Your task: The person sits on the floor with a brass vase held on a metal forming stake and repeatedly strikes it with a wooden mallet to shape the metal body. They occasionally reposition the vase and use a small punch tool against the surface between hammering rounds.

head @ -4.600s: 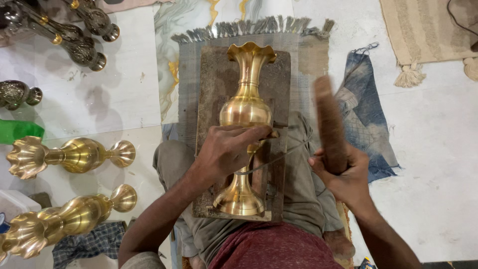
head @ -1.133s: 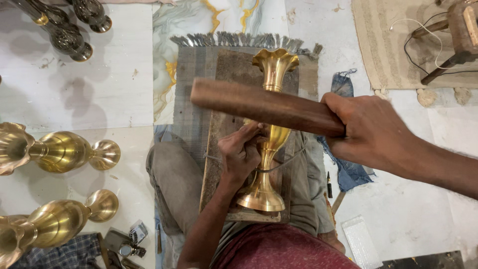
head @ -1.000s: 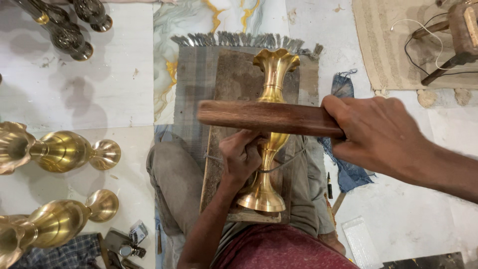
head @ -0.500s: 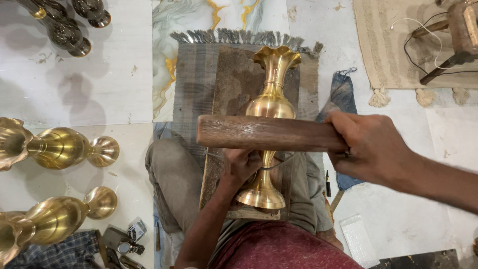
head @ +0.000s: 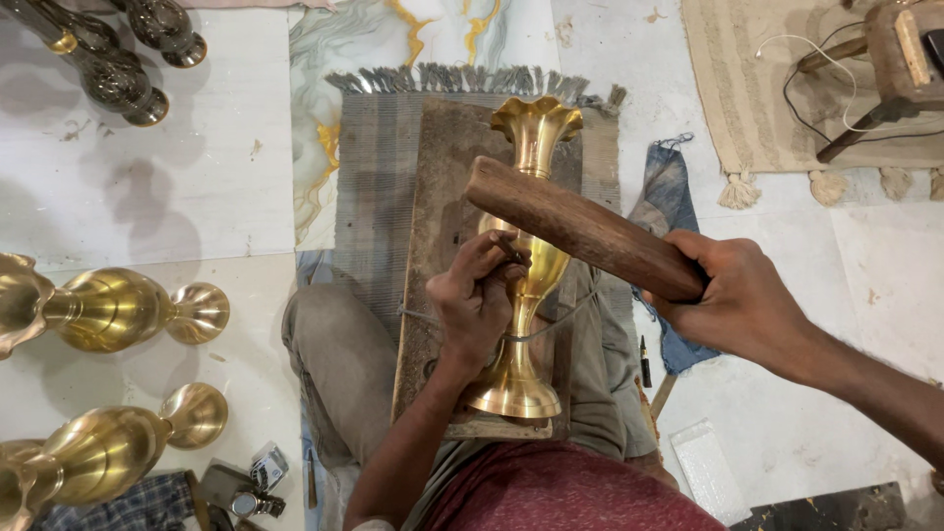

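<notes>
A brass vase (head: 521, 305) is laid lengthwise on a wooden board (head: 438, 246) across the lap, its foot nearest the body and its fluted mouth pointing away. A thin wire (head: 560, 317) is seen crossing its narrow stem. The left hand (head: 472, 300) is pressed against the belly of the vase, with the fingers closed on a small dark tool whose tip is set on the metal. The right hand (head: 737, 295) is wrapped fully around one end of a thick wooden club (head: 580, 231), which is held slanted above the vase, just over the left hand. A grey fringed mat (head: 379, 167) is spread beneath the board. Two more brass vases (head: 118, 310) are laid on the floor to the left, and darker ones (head: 118, 59) lie farther off.
</notes>
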### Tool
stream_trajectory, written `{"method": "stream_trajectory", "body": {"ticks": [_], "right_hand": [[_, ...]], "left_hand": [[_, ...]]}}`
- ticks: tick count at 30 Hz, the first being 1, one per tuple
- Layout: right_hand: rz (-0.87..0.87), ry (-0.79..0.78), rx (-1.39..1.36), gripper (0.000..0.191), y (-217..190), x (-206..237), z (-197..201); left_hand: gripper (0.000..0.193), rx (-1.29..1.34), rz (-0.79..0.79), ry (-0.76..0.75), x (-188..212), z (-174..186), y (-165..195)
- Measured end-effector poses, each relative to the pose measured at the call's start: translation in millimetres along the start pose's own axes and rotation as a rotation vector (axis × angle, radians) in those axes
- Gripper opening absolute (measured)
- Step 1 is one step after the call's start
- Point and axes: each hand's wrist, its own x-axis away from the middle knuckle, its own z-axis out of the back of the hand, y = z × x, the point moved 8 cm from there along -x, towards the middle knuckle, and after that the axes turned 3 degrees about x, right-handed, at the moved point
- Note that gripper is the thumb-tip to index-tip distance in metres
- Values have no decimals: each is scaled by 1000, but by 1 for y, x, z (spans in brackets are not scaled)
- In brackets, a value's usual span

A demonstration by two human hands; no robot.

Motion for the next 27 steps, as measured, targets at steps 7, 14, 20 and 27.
{"method": "stream_trajectory", "body": {"ticks": [7, 14, 20, 27], "right_hand": [[275, 147, 289, 35, -20, -6, 20], [164, -48, 309, 35, -41, -15, 36], [326, -38, 737, 28, -84, -14, 42], [259, -93, 969, 27, -79, -17, 32]], "left_hand": [[28, -171, -79, 29, 0, 1, 0], [29, -94, -136, 67, 3, 3, -1], [31, -42, -95, 66, 4, 3, -3], [21, -99, -83, 62, 7, 5, -5]]}}
